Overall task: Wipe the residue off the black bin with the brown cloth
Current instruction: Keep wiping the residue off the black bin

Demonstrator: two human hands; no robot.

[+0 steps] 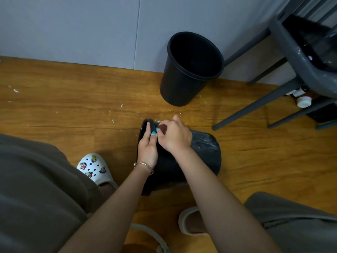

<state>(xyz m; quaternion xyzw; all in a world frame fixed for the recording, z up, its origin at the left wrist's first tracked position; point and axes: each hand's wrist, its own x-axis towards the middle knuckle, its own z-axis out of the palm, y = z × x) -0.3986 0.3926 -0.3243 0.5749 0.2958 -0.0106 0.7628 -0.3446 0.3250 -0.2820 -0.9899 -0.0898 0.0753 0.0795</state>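
A black bin (pixel 204 148) lies on its side on the wooden floor between my feet, with whitish residue streaked over its upper wall. My left hand (pixel 148 148) grips the bin's rim at its left end, fingers curled over the edge. My right hand (pixel 175 136) presses a small brown cloth (pixel 162 128) against the bin's side near the rim; only a bit of the cloth shows under my fingers.
A second black bin (pixel 189 70) stands upright against the grey wall. A dark grey chair (pixel 291 61) stands at right, with small bottles (pixel 303 101) under it. White flecks (pixel 113 121) litter the floor. My white clog (pixel 94 167) is at left.
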